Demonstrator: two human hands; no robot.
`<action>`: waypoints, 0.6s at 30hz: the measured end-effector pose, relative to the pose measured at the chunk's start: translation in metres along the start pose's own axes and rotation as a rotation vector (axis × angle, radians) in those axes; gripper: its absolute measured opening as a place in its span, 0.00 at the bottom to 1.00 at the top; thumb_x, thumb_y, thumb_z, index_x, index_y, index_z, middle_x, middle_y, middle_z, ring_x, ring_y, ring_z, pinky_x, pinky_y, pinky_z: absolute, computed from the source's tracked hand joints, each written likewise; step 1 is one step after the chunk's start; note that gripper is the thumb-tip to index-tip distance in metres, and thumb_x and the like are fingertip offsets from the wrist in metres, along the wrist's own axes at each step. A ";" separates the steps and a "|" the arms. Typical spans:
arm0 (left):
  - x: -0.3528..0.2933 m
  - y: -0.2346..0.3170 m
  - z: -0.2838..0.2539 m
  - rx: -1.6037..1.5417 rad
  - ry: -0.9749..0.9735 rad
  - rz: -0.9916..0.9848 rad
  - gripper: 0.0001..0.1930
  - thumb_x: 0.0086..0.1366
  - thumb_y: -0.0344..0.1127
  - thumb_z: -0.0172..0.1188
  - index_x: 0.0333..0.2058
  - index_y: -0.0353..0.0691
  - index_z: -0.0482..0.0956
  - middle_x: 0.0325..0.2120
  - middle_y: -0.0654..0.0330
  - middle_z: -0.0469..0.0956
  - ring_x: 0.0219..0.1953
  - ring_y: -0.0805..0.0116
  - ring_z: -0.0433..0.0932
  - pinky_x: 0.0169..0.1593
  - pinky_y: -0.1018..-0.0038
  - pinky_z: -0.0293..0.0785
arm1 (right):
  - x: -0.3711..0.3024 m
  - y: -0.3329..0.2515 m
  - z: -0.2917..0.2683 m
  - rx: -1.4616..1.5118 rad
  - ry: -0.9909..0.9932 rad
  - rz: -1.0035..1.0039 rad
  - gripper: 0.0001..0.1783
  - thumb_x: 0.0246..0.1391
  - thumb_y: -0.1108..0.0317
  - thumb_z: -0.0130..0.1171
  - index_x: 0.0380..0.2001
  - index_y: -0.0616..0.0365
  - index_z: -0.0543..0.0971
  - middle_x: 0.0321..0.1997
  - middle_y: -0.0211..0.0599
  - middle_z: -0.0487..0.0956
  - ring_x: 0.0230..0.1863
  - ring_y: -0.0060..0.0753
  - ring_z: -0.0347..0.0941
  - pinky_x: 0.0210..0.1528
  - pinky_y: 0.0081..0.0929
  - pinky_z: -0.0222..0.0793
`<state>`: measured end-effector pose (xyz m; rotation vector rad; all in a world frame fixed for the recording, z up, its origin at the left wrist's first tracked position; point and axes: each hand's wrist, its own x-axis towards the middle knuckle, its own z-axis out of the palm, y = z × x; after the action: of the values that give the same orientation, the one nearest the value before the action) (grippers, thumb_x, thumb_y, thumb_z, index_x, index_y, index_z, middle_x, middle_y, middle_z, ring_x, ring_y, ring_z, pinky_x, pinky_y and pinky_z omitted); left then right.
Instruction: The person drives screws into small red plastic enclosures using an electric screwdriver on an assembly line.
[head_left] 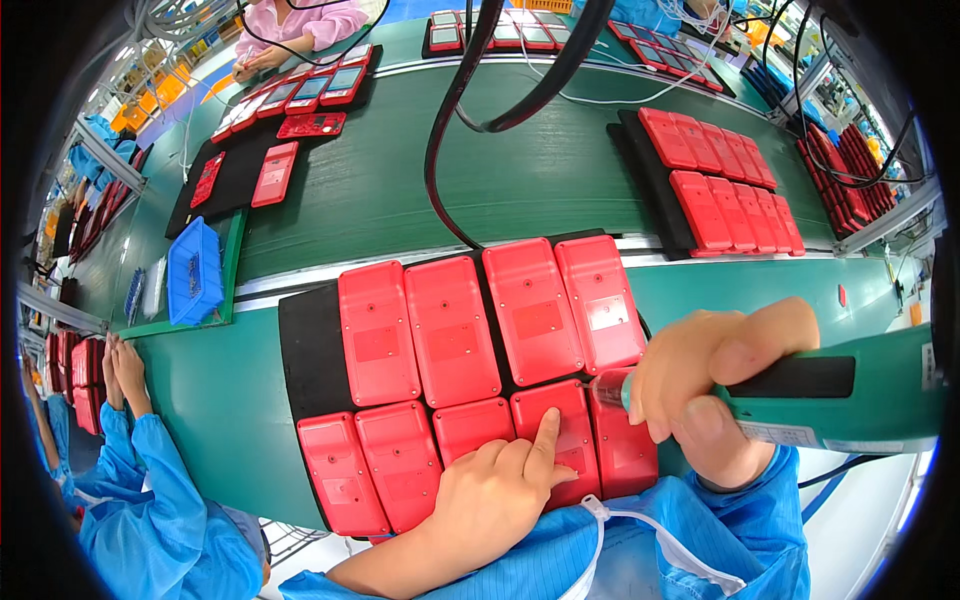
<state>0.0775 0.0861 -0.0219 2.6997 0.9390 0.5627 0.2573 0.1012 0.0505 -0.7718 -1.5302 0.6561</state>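
My right hand [695, 385] is wrapped round a green electric screwdriver [890, 385] with a black panel on its side. The driver lies sideways, and its clear tip [606, 388] points left at the top edge of a red device case in the near row. My left hand [495, 495] rests on the neighbouring red case [572, 430], index finger and thumb stretched out, holding nothing. Two rows of red cases, backs up with screw holes at the corners, lie on a black mat [312, 350]. My left hand and sleeve partly cover the near row.
A blue bin [194, 272] of small parts stands at the left. Across the green conveyor [520, 170] lie more red cases [715, 210] on black mats. Black cables [440, 170] hang over the middle. A co-worker's hands [125, 375] rest at the left edge; another person sits at far left.
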 end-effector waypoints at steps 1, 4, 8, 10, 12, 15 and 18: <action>0.000 0.001 0.000 0.000 0.009 0.006 0.28 0.46 0.47 0.62 0.43 0.32 0.73 0.13 0.65 0.66 0.16 0.73 0.68 0.17 0.78 0.66 | 0.002 -0.002 -0.003 -0.104 -0.073 0.014 0.18 0.48 0.68 0.57 0.32 0.53 0.57 0.10 0.31 0.66 0.09 0.24 0.62 0.13 0.24 0.64; 0.004 0.002 -0.003 0.024 -0.051 0.005 0.29 0.47 0.47 0.61 0.44 0.31 0.72 0.14 0.65 0.66 0.16 0.72 0.68 0.16 0.77 0.66 | 0.005 0.000 -0.004 -0.052 -0.121 0.023 0.15 0.48 0.72 0.55 0.31 0.54 0.58 0.11 0.33 0.65 0.09 0.24 0.62 0.14 0.25 0.64; 0.002 0.000 -0.003 0.059 -0.064 0.011 0.29 0.48 0.47 0.61 0.44 0.30 0.71 0.14 0.64 0.66 0.17 0.71 0.69 0.16 0.76 0.67 | 0.004 0.015 -0.003 -0.060 -0.096 0.028 0.12 0.48 0.76 0.51 0.30 0.56 0.58 0.12 0.33 0.65 0.10 0.24 0.62 0.14 0.26 0.65; 0.001 -0.002 -0.003 0.071 -0.050 0.017 0.30 0.48 0.48 0.60 0.44 0.30 0.71 0.14 0.63 0.67 0.17 0.71 0.69 0.16 0.76 0.67 | 0.008 0.016 -0.003 -0.125 -0.104 0.033 0.10 0.46 0.79 0.49 0.29 0.57 0.59 0.12 0.33 0.65 0.09 0.23 0.62 0.14 0.25 0.66; 0.003 -0.002 -0.004 0.083 -0.054 0.019 0.30 0.48 0.48 0.60 0.44 0.30 0.71 0.14 0.63 0.67 0.17 0.70 0.70 0.17 0.76 0.67 | 0.013 0.014 0.009 -0.010 0.032 0.141 0.08 0.42 0.80 0.52 0.23 0.59 0.65 0.13 0.31 0.66 0.12 0.22 0.62 0.15 0.21 0.60; 0.011 0.005 -0.004 0.096 -0.057 0.042 0.31 0.48 0.49 0.60 0.44 0.30 0.71 0.15 0.62 0.68 0.18 0.69 0.70 0.19 0.74 0.69 | 0.008 0.014 0.001 0.172 0.232 0.247 0.06 0.38 0.81 0.57 0.20 0.60 0.71 0.17 0.27 0.69 0.18 0.17 0.64 0.19 0.18 0.58; 0.012 0.007 0.000 0.164 -0.042 0.135 0.27 0.51 0.47 0.58 0.43 0.30 0.71 0.15 0.62 0.68 0.18 0.70 0.70 0.20 0.75 0.70 | 0.007 0.007 -0.010 0.216 0.273 0.304 0.08 0.39 0.79 0.57 0.22 0.59 0.69 0.16 0.31 0.71 0.15 0.21 0.68 0.16 0.18 0.63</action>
<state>0.0904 0.0884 -0.0165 2.9261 0.8304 0.4710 0.2677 0.1110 0.0506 -0.8962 -1.0836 0.8852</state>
